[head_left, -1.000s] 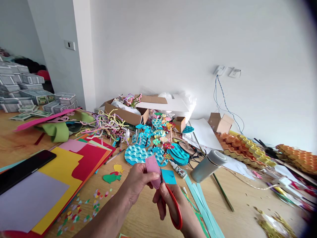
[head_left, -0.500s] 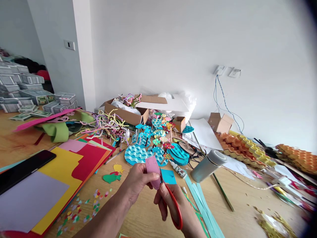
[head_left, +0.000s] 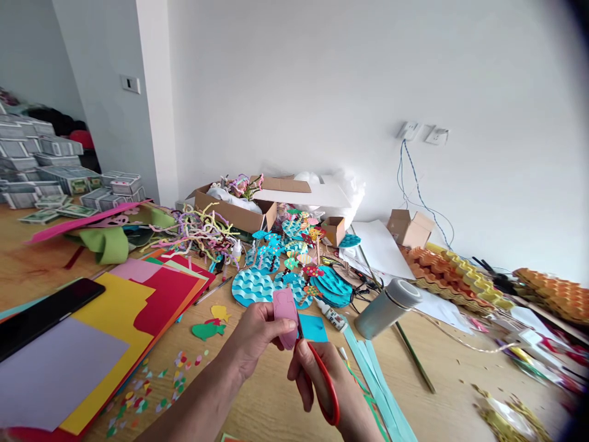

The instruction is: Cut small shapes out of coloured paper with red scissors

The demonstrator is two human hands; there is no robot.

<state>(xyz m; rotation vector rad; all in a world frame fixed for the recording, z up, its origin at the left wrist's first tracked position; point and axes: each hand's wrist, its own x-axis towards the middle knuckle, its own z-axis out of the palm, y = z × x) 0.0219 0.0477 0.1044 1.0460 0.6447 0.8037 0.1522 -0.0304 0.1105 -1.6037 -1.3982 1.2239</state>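
Observation:
My left hand point(head_left: 260, 334) pinches a piece of pink paper point(head_left: 284, 306) between thumb and fingers. Faint drawn outlines show on its upper part, and its lower end is rounded. In my right hand point(head_left: 329, 368) is a pair of scissors with red handles point(head_left: 332, 402); the blades point up along the paper's right edge. Whether the blades are parted is hard to make out. Left of my hands lie a green paper fish point(head_left: 207, 330) and a yellow paper fish point(head_left: 221, 313). Just behind the scissors is a blue paper square point(head_left: 313, 328).
Coloured paper sheets point(head_left: 115, 307) with a black phone point(head_left: 46, 316) lie at left, paper scraps point(head_left: 138, 393) near them. A grey bottle point(head_left: 386, 307), glue bottle point(head_left: 332, 315) and light-blue strips point(head_left: 375, 374) are at right. Wavy blue discs point(head_left: 252, 286) and a cardboard box point(head_left: 239, 212) stand behind.
The pink paper and both hands have shifted very slightly, the paper a little upward and rightward. My grip on paper and scissors stays the same.

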